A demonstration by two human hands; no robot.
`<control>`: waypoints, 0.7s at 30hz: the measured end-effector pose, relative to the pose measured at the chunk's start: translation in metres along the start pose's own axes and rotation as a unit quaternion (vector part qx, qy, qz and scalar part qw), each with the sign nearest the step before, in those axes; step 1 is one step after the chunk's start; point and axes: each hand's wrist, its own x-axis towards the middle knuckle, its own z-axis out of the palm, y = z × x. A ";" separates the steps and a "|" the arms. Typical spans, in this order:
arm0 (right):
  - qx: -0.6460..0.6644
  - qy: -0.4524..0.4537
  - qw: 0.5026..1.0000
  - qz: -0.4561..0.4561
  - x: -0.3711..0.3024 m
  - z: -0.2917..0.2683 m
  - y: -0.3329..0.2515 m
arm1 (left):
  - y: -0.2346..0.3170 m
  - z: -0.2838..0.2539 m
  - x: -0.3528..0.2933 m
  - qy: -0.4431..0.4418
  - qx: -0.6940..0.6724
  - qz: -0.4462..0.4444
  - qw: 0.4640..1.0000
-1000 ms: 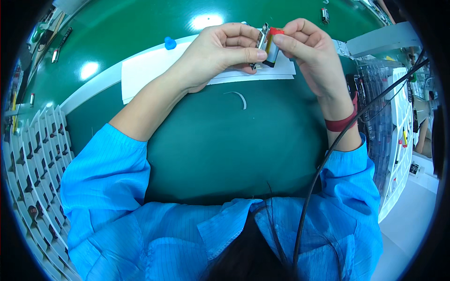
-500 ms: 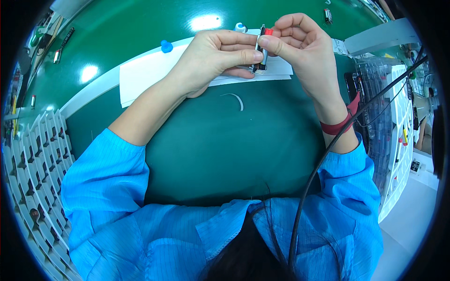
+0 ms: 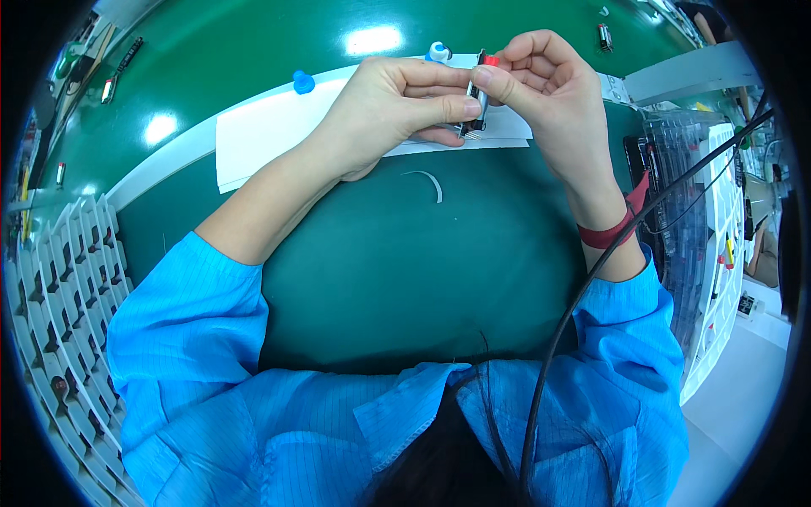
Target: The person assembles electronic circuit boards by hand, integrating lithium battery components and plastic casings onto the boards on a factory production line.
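Above the far edge of a white paper sheet (image 3: pixel 274 131), both hands meet at a small electronic part (image 3: pixel 481 117). It looks like a narrow board with a dark and silver body, thin metal pins at its lower end and a red piece (image 3: pixel 492 61) near the top. My left hand (image 3: pixel 393 101) is closed on it, thumb in front and fingers behind. With thumb and index finger my right hand (image 3: pixel 549 89) pinches its upper end beside the red piece, the other fingers curled. Fingers hide part of the board. A red strap (image 3: pixel 606 237) circles my right wrist.
On the green mat lies a curved white strip (image 3: pixel 433 184). Beyond the paper stand a blue cap-like piece (image 3: pixel 303 82) and a white-and-blue bottle (image 3: pixel 438 52). White slotted trays (image 3: pixel 63 270) flank the left; clear stacked trays (image 3: pixel 676 182) the right. A black cable (image 3: pixel 574 308) crosses my right forearm.
The view has shifted a little. Both hands stay together on the part, and their grip looks almost the same, with the part slightly more upright or turned.
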 end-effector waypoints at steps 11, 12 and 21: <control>0.053 0.005 0.996 0.069 0.004 -0.012 0.002 | -0.006 0.009 -0.008 0.026 0.175 0.043 0.983; 0.066 -0.023 0.994 0.083 0.006 -0.017 0.002 | -0.004 0.009 -0.008 0.028 0.201 0.052 0.978; 0.161 -0.110 0.977 0.083 0.007 -0.031 0.028 | -0.001 0.005 -0.008 -0.020 0.152 0.030 0.988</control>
